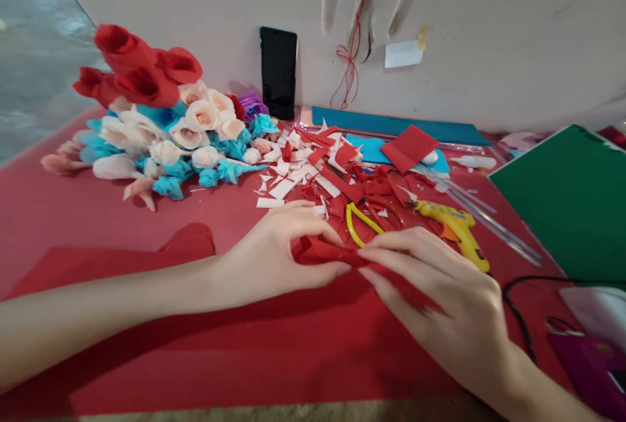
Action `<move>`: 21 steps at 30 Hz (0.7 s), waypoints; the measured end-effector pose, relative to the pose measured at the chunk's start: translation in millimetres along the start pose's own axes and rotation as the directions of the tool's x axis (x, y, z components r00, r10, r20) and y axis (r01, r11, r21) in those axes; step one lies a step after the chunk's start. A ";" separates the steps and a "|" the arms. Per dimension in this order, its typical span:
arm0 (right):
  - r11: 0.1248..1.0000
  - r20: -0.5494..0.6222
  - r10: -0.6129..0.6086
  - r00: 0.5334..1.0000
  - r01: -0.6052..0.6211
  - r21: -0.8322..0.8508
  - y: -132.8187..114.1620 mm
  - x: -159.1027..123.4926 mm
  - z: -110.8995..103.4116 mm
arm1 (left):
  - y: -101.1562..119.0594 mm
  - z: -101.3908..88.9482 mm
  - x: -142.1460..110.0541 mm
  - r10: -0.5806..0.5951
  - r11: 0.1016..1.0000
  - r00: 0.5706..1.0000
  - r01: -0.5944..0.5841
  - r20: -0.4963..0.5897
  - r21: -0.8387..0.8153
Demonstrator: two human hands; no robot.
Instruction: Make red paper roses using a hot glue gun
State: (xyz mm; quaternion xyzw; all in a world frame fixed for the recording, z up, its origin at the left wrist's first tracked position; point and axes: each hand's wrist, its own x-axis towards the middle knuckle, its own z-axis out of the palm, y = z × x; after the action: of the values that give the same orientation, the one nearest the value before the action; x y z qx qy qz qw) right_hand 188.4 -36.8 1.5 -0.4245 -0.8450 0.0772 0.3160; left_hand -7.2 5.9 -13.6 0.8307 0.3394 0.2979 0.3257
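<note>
Between my two hands is a folded piece of red crepe paper, held just above the red tabletop. My left hand curls around its left part, the thumb below and the fingers above. At its right end, my right hand pinches the narrowed paper between thumb and fingertips. Just beyond the fingers lie yellow-handled pliers, among red and white paper scraps. A yellow glue gun rests beyond my right hand. Flat red paper lies under my left forearm.
Paper flowers in red, cream and blue are heaped at the back left. A black phone leans on the wall. Clear glue sticks and a green board are at the right, near a black cord and purple object.
</note>
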 end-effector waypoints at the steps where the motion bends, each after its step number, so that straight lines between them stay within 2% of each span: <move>1: 1.000 -0.016 -0.010 1.000 0.010 0.010 -1.3 -1.0 1.8 | 0.2 0.4 -0.5 0.011 1.000 1.000 -0.011 -0.005 0.007; 4: 0.998 -0.072 -0.034 0.997 0.038 0.052 -3.2 -2.3 5.4 | 1.6 1.1 -1.5 0.038 0.999 0.999 -0.037 -0.030 0.023; 9: 0.995 -0.125 -0.070 0.990 0.078 0.058 -5.4 -2.0 6.6 | 4.5 0.7 -1.3 0.058 0.998 0.998 -0.058 -0.006 0.020; 15: 0.997 -0.112 -0.054 0.992 0.059 0.044 -7.5 -5.2 10.6 | 5.4 1.9 -3.0 0.009 1.000 1.000 -0.009 0.004 0.012; 18: 0.999 -0.116 -0.018 0.993 0.013 -0.050 -5.6 -4.1 11.9 | 6.4 2.2 -3.1 -0.013 1.000 1.000 0.013 0.007 -0.026; 21: 0.978 -0.148 0.042 0.988 -0.071 -0.197 7.3 0.6 7.8 | 7.5 1.8 -2.6 -0.051 0.997 0.999 0.052 0.016 -0.049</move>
State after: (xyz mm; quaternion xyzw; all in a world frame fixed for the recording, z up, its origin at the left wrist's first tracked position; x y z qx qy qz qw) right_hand 188.3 -30.7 -7.3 -0.4826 -0.8113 -0.0307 0.3286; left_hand -4.7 -0.9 -9.8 0.8155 0.3506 0.2917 0.3563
